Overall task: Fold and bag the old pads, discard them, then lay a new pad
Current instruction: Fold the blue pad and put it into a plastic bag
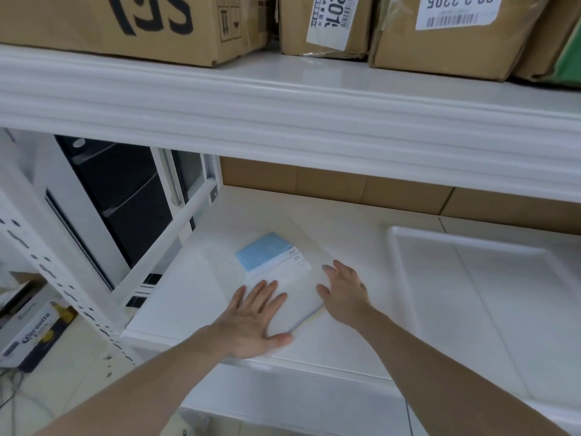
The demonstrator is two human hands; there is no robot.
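Observation:
A clear plastic bag (292, 278) lies flat on the white lower shelf (195, 284). Inside it a folded white pad with a blue patch (265, 251) shows through; the bag's zip edge runs near the front. My left hand (254, 319) lies flat on the near left part of the bag, fingers straight and spread. My right hand (344, 291) rests on the bag's right edge with fingers loosely bent. Neither hand grips anything.
A white shallow tray (399, 243) sits on the shelf to the right. An upper shelf (283, 99) overhangs, carrying cardboard boxes (125, 23). A white perforated rack post (63, 278) and a Corona box (31, 332) stand at the lower left.

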